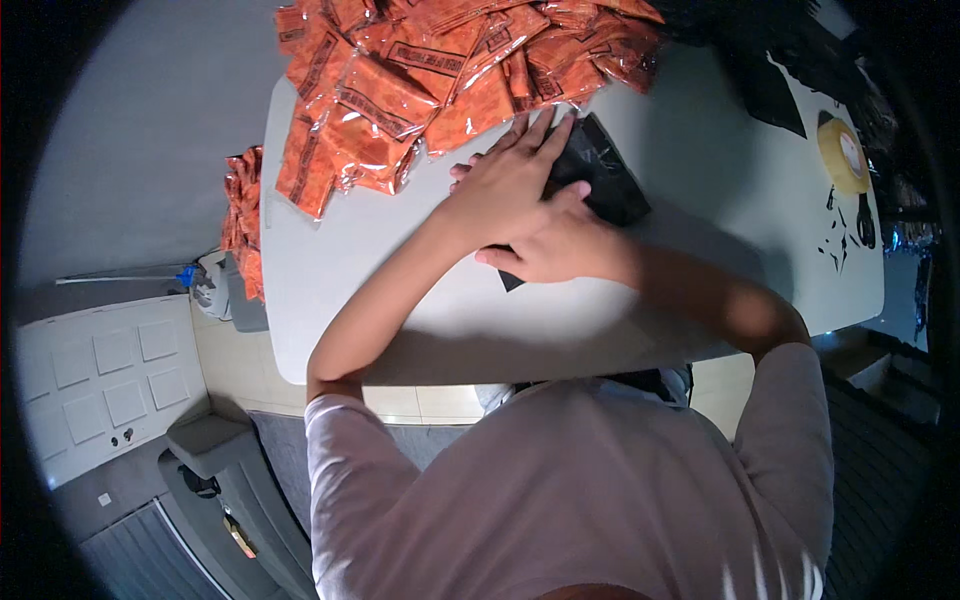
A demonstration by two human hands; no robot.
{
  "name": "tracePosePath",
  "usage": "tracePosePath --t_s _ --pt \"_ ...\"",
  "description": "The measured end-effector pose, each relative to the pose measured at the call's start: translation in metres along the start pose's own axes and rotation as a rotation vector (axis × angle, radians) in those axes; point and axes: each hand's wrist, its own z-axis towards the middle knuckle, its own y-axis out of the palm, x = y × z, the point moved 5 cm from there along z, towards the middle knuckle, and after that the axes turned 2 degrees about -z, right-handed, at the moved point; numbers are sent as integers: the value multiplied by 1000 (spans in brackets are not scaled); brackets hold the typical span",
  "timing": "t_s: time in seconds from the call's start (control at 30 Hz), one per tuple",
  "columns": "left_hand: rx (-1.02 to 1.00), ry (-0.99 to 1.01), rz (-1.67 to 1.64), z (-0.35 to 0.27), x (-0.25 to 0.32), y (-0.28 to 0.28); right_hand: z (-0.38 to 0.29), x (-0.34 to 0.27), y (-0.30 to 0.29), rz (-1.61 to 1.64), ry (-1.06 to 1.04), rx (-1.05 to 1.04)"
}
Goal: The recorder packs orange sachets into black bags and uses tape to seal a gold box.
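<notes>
A black plastic packet [607, 172] lies flat and askew on the white table [420, 300], its lower corner showing near my right thumb. My left hand [506, 180] rests palm down across it, fingers spread towards the far edge of the packet. Close against it, my right hand [566, 240] lies over the packet's near part. The two hands cross, and most of the right fingers are hidden by the left hand. Just beyond my left fingertips is a pile of orange items in clear plastic sleeves [386, 109] that bear printed writing.
To the right are a roll of tape [844, 154], scissors [866, 221] and small black scraps [840, 240]. Black sheets [765, 90] lie at the back right. More orange packets [242, 225] sit beyond the table's left edge. A grey sofa [232, 480] stands lower left.
</notes>
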Motion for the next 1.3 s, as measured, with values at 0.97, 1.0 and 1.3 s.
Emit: tracePosePath --t_s 0.97,1.0,1.3 --pt "429 -148 -873 -42 11 -95 -26 16 -183 181 322 503" --pt "455 -180 -940 -46 8 -95 -19 9 -186 75 297 376" --pt "606 -193 -1127 -56 8 -94 9 22 -162 339 143 441"
